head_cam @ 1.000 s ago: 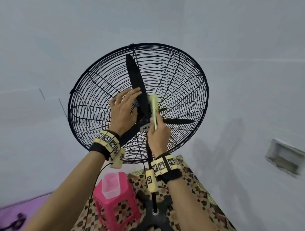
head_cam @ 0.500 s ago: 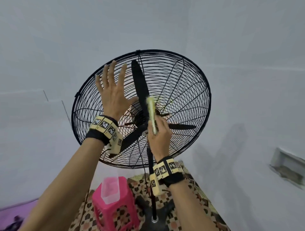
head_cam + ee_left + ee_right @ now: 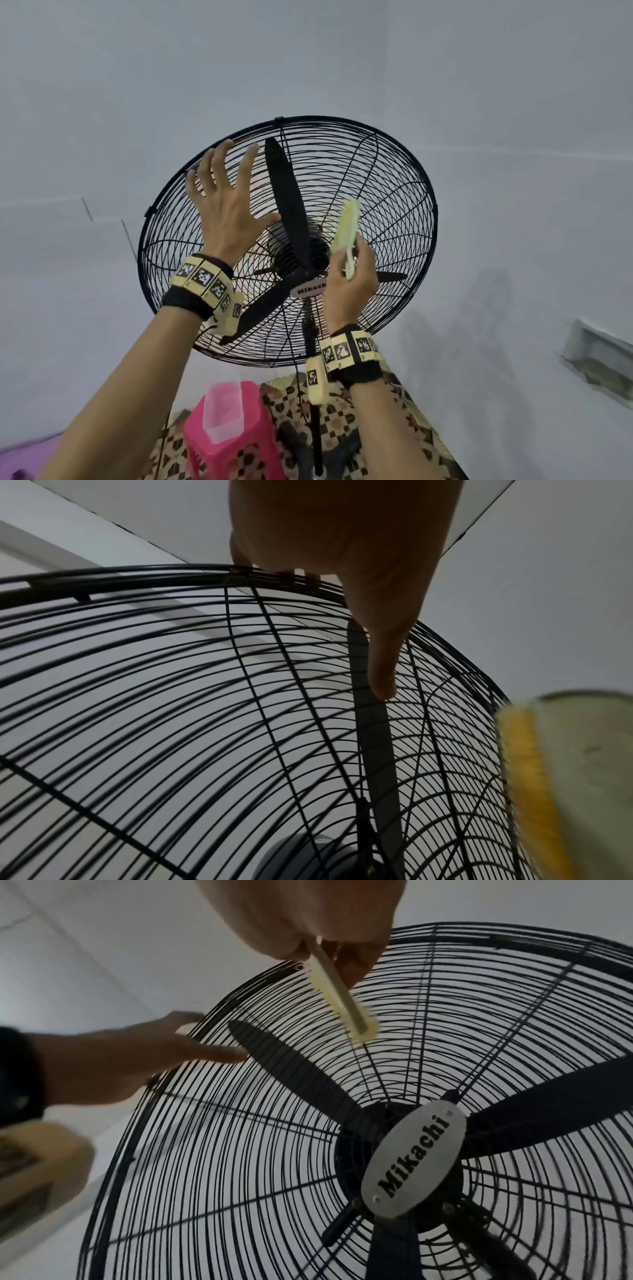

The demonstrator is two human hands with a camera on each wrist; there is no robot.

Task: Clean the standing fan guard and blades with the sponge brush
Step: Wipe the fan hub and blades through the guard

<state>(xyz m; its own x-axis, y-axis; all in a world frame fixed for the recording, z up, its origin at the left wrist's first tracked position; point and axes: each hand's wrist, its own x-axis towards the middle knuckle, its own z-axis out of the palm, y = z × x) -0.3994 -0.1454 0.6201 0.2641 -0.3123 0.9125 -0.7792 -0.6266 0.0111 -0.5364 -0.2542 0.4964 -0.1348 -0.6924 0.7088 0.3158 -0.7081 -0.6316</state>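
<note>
Fan guard [image 3: 394, 192] rim under spread left hand [image 3: 226, 209] (fingertips there).

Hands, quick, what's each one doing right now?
Left hand: open, fingers spread against the fan guard.
Right hand: gripping the sponge brush.

The wire fan guard [image 3: 394, 192] closes off the blades [image 3: 286, 195] behind it, its gaps narrow near the rim and wider between the spokes toward the hub [image 3: 413, 1156], so only the sponge brush [image 3: 347, 224] in the right hand [image 3: 349, 291] meets the wires there. The left hand [image 3: 226, 209], fingers spread, lies against the guard's upper left and covers that part, while the right and lower right of the guard stand bare with open wall behind. Below, the fan pole [image 3: 313, 394], a pink stool [image 3: 236, 445] and the clear container [image 3: 222, 411] on it crowd the space under the guard.
</note>
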